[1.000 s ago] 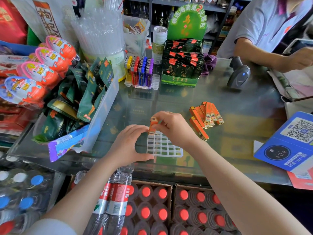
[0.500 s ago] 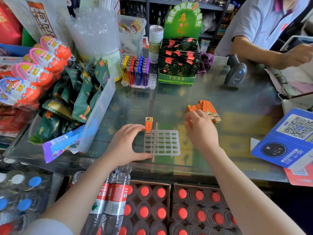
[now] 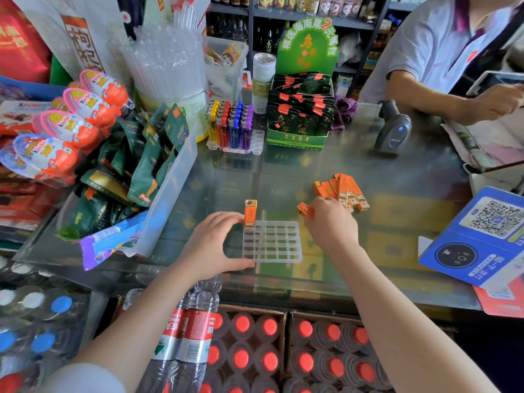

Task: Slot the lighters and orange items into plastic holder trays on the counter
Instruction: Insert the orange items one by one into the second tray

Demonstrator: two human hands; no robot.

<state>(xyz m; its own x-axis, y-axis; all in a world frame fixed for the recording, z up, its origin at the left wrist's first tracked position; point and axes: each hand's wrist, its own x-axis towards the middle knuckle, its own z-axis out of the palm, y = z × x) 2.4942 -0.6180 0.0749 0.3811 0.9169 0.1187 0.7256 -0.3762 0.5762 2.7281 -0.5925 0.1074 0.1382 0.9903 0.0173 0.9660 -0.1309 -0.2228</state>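
Observation:
A clear plastic grid tray [image 3: 272, 241] lies on the glass counter in front of me. One orange lighter [image 3: 250, 213] stands upright in its far left corner slot. My left hand [image 3: 211, 245] holds the tray's left edge between fingers and thumb. My right hand [image 3: 330, 224] is just right of the tray and pinches an orange lighter [image 3: 306, 209] lifted off the pile. The pile of several orange lighters [image 3: 344, 191] lies beyond that hand. Farther back, a second tray [image 3: 256, 141] holds yellow, red, blue and purple lighters [image 3: 231, 126].
A clear bin of green snack packs [image 3: 158, 171] stands left of the tray. A green display box [image 3: 300, 120] and a barcode scanner [image 3: 392, 129] sit at the back. A blue QR stand [image 3: 482, 236] is at right. Another person's arm [image 3: 453, 106] rests across the counter.
My right hand let go of the lighter set in the corner slot, reached right to the pile and came back holding another orange lighter. The left hand stayed on the tray.

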